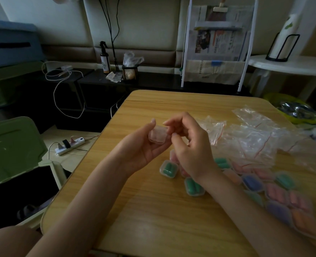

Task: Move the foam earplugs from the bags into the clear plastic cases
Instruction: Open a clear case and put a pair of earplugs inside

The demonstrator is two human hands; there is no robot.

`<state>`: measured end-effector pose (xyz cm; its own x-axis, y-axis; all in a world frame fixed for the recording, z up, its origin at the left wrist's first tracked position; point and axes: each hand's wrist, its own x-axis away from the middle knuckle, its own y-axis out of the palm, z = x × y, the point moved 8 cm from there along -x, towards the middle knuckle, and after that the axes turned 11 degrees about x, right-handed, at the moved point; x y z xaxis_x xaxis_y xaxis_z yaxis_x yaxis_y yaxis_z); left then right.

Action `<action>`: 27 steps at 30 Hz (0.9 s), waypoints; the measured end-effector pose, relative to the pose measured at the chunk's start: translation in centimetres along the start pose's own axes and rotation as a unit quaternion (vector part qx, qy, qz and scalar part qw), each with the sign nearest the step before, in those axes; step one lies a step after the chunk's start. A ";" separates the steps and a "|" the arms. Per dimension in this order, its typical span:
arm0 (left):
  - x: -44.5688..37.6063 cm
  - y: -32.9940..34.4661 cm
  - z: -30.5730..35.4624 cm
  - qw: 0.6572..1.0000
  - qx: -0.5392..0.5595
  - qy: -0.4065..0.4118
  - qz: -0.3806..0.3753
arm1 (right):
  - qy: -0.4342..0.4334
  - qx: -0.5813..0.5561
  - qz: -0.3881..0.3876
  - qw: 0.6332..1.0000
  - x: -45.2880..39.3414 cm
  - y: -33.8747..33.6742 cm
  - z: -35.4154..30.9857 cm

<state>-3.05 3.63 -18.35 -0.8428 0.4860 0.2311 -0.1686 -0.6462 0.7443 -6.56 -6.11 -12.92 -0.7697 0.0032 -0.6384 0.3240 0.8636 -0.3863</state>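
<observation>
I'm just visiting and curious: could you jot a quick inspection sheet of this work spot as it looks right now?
Surface: wooden table, a crack near its far edge.
Job's things: clear case held up; filled cases at right; empty bags behind.
Clutter: spray bottle on the dark shelf.
Grips: left hand cradles the case; right hand pinches its edge.
Cables: power strip on the floor.
Surroundings: newspaper rack, green bin.
</observation>
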 end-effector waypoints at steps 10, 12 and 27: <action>-0.2 0.2 -0.1 0.997 -0.059 0.006 -0.045 | -0.002 0.187 -0.066 0.980 0.1 1.7 1.2; -0.3 0.0 -0.1 0.998 -0.055 0.001 -0.038 | 0.004 0.184 -0.066 0.981 0.1 1.6 1.3; 0.5 -1.9 2.4 0.889 -0.374 0.204 0.168 | 0.049 0.191 -0.062 0.978 0.1 1.1 2.1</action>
<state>-1.95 6.52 -18.10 -0.9994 0.0358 0.0012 -0.0358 -0.9992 0.0153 -5.19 -6.23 -14.79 -0.8592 -0.0241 -0.5111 0.3928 0.6089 -0.6892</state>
